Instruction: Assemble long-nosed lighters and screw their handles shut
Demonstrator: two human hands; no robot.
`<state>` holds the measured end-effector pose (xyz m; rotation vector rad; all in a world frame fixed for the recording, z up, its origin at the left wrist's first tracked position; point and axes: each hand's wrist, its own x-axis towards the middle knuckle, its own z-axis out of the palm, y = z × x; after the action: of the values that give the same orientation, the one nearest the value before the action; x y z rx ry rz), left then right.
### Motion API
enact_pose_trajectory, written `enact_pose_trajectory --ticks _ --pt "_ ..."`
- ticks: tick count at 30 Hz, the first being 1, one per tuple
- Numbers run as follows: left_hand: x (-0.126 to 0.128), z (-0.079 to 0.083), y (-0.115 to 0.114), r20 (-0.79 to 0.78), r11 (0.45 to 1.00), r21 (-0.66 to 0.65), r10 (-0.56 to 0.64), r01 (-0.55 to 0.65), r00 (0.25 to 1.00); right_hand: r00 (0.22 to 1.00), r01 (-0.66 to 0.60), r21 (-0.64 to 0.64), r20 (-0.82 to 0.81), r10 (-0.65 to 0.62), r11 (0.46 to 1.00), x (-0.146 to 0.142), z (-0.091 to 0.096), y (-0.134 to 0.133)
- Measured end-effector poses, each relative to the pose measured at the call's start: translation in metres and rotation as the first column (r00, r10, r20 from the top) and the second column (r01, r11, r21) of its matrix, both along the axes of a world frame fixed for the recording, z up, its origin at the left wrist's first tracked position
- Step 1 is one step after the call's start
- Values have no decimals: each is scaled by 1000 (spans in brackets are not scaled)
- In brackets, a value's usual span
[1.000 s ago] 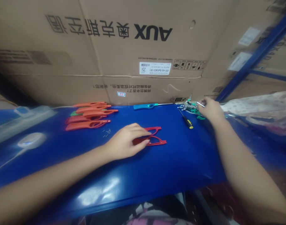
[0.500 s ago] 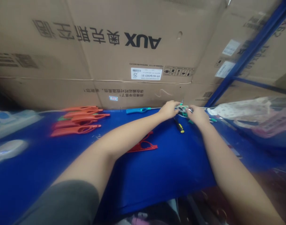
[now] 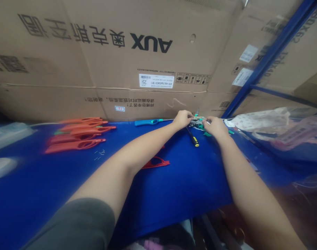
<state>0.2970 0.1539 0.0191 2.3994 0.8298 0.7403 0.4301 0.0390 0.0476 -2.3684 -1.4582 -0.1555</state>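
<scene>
Near the back of the blue table, both hands are at a small heap of green and metallic parts (image 3: 198, 121). My left hand (image 3: 183, 118) reaches in from the left with its fingers pinched at the heap's edge; what they hold is too small to make out. From the right, my right hand (image 3: 217, 127) has thumb and fingers closed together, with a thin shiny bit showing at the tips that I cannot identify. A black and yellow screwdriver (image 3: 194, 140) lies just below the heap. To the left of my left hand rests a blue lighter-like tool (image 3: 147, 122).
Several orange-red plastic handle shells (image 3: 82, 132) lie at the left, with small screws or pins (image 3: 100, 153) beside them. Another red shell (image 3: 158, 162) is partly under my left forearm. A large cardboard box (image 3: 101, 76) walls the back; a blue post (image 3: 267, 52) and plastic bags (image 3: 262, 119) stand right.
The view has shifted slightly, so the scene sits a little further left. Both hands stay at the heap of parts, with only small finger movements.
</scene>
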Motion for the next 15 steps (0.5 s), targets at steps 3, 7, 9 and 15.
enact_pose_trajectory --ticks 3,7,9,15 --pt "4 -2 2 40 996 -74 55 -52 998 999 -45 92 -6 46 995 -3 3 -2" --pt "9 -4 2 80 984 -153 98 -85 992 997 -73 220 -5 76 973 -7 9 -5" --pt "9 -5 0 101 983 -165 100 -83 990 997 -74 268 -6 78 961 -8 11 -6" --pt "3 -8 -11 134 990 -138 14 5 991 995 -86 323 -18 97 942 -9 11 -7"
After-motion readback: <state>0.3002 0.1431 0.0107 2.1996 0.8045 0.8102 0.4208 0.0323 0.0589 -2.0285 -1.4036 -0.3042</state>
